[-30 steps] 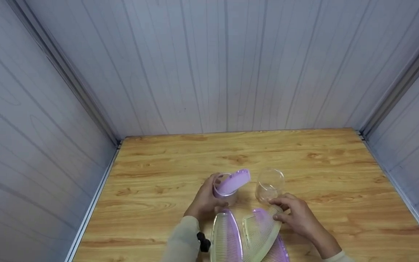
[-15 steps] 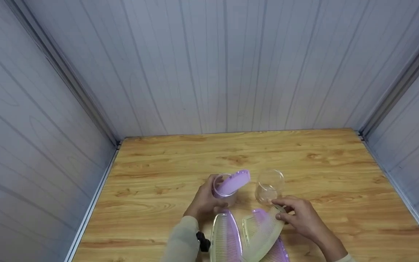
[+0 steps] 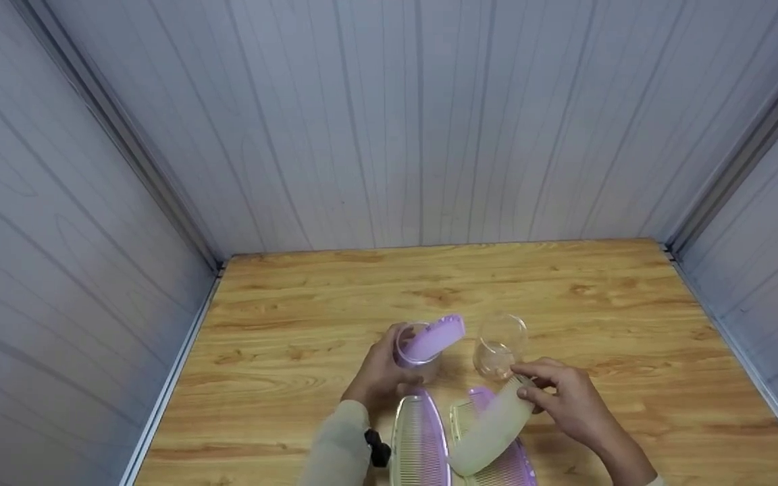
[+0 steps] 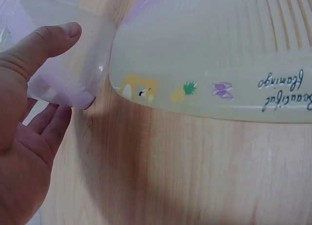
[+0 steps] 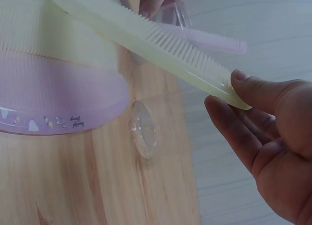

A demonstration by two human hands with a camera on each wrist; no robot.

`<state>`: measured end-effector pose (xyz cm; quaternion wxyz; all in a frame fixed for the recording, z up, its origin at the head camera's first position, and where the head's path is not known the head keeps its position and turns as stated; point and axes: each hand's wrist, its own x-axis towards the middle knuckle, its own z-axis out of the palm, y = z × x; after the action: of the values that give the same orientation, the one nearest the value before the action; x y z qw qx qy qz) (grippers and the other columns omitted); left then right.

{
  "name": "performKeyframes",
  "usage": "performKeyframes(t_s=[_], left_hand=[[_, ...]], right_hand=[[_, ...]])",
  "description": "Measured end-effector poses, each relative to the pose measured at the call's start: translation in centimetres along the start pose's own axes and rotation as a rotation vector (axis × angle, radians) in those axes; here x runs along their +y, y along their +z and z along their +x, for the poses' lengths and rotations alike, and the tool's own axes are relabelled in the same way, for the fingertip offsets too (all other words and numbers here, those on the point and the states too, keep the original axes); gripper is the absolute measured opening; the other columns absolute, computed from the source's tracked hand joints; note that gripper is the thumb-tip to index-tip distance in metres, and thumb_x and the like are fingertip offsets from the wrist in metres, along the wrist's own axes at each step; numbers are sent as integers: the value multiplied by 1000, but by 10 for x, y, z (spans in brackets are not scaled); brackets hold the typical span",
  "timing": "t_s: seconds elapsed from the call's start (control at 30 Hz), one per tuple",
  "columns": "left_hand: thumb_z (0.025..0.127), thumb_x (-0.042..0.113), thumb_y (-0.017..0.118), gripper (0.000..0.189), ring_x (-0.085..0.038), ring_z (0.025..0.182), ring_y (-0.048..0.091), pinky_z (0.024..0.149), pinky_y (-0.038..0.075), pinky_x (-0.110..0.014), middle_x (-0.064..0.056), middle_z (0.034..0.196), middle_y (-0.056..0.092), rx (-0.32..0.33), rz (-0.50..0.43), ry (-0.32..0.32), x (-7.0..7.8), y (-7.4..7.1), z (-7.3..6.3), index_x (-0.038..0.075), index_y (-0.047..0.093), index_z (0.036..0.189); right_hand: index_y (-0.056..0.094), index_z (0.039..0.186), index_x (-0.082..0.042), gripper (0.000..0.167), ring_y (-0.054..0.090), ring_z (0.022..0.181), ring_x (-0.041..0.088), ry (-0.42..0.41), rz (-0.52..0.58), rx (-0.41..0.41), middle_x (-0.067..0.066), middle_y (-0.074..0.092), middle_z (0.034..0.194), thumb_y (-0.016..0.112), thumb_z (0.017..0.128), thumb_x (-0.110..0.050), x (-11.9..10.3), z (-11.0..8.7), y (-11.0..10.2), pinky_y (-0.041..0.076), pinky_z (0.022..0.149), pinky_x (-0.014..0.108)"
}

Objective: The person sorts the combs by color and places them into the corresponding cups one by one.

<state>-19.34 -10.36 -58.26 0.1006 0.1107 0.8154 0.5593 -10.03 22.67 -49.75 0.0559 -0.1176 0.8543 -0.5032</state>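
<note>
My left hand (image 3: 381,368) grips a clear cup (image 3: 423,371) around its side. A purple comb (image 3: 439,337) leans in that cup, its end sticking out past the rim toward the right. In my right hand (image 3: 568,398), thumb and fingers pinch one end of a pale yellow-green comb (image 5: 170,54). This comb is tilted over other combs, its far end toward me in the head view. Just beyond the right fingertips stands a second clear cup (image 3: 499,347), with no comb in it.
Below the left hand, a pale yellow comb (image 4: 195,105) with printed fruit and lettering overlaps a purple one. A further purple comb (image 5: 68,93) lies with a yellowish one under the held comb. Panelled walls (image 3: 389,135) enclose the wooden table (image 3: 294,297).
My right hand has shifted a little right, raising and turning the yellow-green comb so that it looks narrower over the pile. The left hand and its cup have stayed put.
</note>
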Motion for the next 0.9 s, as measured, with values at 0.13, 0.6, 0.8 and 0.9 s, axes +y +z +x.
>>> performKeyframes(t_s=[0.13,0.6,0.8,0.9], left_hand=[[67,-8,85,93,-29,138,52,120,35,-52,-2,147,57,-2,-2,-5,3,0,0,22,48,147],[70,-11,83,98,-36,147,40,124,28,-53,-10,158,46,-36,-17,4,7,2,-2,14,37,153],[71,-2,88,110,-36,145,43,121,33,-54,-12,158,45,-38,0,-34,8,3,-3,20,27,159],[71,6,91,112,-35,143,45,121,34,-53,-12,158,44,-36,-28,-44,10,4,-3,21,26,160]], right_hand=[[73,123,-5,34,71,88,14,-29,-19,33,9,71,111,76,91,-12,-3,-1,-4,63,65,27],[71,126,-4,38,71,91,12,2,30,173,13,69,115,78,88,-7,-19,-5,-27,63,67,29],[70,127,-1,39,71,93,12,-41,39,269,15,68,120,76,90,-6,-25,-6,-39,64,68,30],[69,129,-1,40,71,95,14,-51,32,304,16,67,121,75,90,-6,-26,-7,-45,64,69,30]])
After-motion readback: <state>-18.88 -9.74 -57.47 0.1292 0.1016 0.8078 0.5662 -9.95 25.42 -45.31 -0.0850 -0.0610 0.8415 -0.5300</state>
